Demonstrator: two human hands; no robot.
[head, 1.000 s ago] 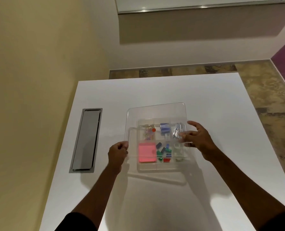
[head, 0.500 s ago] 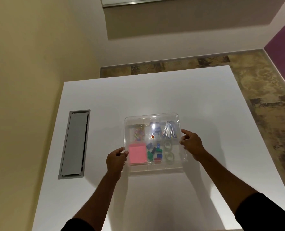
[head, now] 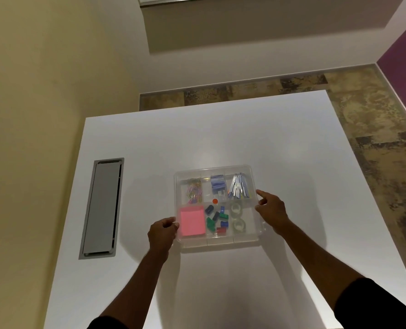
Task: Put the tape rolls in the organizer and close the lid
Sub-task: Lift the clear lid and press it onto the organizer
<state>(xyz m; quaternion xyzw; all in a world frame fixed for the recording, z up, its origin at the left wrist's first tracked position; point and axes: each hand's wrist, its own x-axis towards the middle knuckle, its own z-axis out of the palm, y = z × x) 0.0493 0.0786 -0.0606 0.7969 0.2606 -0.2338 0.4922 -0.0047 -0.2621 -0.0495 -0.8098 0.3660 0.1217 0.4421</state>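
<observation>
No writing can be read anywhere. At 9 o'clock on the white bench (head: pixel 221 138) lies a long grey metal cable hatch (head: pixel 102 207). At the centre sits the clear plastic divided organizer (head: pixel 217 242) with its transparent lid (head: pixel 249 168) lying flat over it. Through the lid, going left to right: coloured paper clips (head: pixel 194 192) above a pink sticky-note pad (head: pixel 192 223), a pale blue clip bundle (head: pixel 217 184) above mixed blue, green and red binder clips (head: pixel 217 220), then silver staple strips (head: pixel 238 189) above two clear tape rolls (head: pixel 237 217) in the 4 o'clock compartment. The left hand (head: pixel 161 233) has its grip curled against the organizer's 8 o'clock edge; the right hand (head: pixel 272 207) rests at the 3 o'clock edge, fingers loosely apart, forefinger pointing along the lid.
</observation>
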